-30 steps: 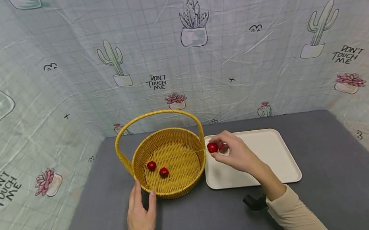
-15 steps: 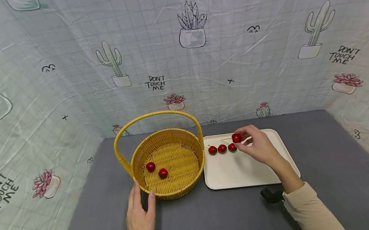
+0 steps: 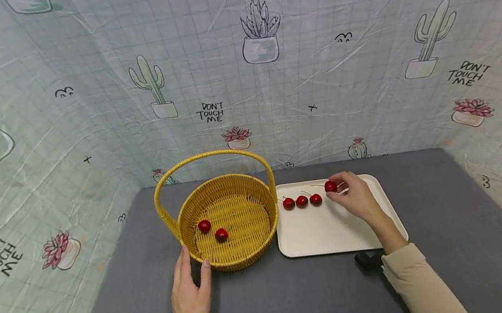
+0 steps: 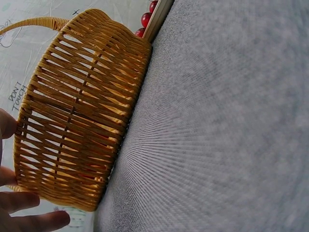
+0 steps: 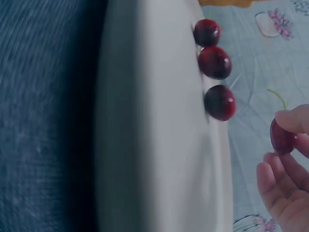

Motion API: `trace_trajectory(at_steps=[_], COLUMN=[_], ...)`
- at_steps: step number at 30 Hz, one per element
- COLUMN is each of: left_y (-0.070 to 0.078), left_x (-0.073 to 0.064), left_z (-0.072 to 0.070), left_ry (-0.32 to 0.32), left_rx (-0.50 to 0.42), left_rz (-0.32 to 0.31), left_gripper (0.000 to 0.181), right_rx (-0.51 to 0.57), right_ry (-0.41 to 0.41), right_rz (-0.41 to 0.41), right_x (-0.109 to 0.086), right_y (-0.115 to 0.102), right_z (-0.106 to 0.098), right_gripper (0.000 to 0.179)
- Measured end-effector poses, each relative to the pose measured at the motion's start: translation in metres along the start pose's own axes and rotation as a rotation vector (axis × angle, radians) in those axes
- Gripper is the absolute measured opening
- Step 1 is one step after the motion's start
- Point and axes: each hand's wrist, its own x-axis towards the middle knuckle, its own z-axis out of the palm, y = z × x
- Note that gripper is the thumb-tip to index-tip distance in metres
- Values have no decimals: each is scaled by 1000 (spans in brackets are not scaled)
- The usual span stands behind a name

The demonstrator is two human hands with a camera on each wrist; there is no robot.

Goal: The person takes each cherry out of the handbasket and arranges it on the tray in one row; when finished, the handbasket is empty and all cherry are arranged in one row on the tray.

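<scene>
Thumb and fingers of my right hand (image 3: 360, 199) pinch a dark red cherry (image 3: 330, 186), held over the back of a cream tray (image 3: 328, 237). In the right wrist view the held cherry (image 5: 281, 137) has a thin green stem pointing up. Three more cherries (image 3: 302, 201) sit in a row along the tray's back left. To the left stands a yellow wicker basket (image 3: 240, 261) with a tall hoop handle and two cherries (image 3: 221, 235) inside. My left hand (image 3: 189, 303) touches the basket's front left rim, its fingers spread and nearly straight.
A grey cloth-covered table (image 3: 284, 304) carries the basket and tray, which stand side by side. Behind it hangs a pale curtain (image 3: 197, 66) printed with potted plants. A black strap-like piece (image 3: 367, 262) shows by the right wrist, at the tray's front edge.
My right hand has moved right with a cherry, from the tray's left end beside the basket, bringing the row of three into view. The left hand stays at the basket rim.
</scene>
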Motion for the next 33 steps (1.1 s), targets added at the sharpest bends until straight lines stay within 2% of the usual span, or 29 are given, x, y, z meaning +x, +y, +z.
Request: trace_trajectory(at_steps=[7,16,33], left_y=[0,0,1], left_x=[-1,0,-1], left_z=[0,0,0], left_ry=[4,-10,2], left_rx=[-23,-22,-19], left_rz=[12,2,5], left_gripper=[70,71,71], right_rx=[-3,-76,-112], right_ry=[-64,-87,-121], right_rz=[113,199,202], right_x=[3,3,3], right_y=[15,22,22], right_z=[6,12,17], right_gripper=[42,44,45])
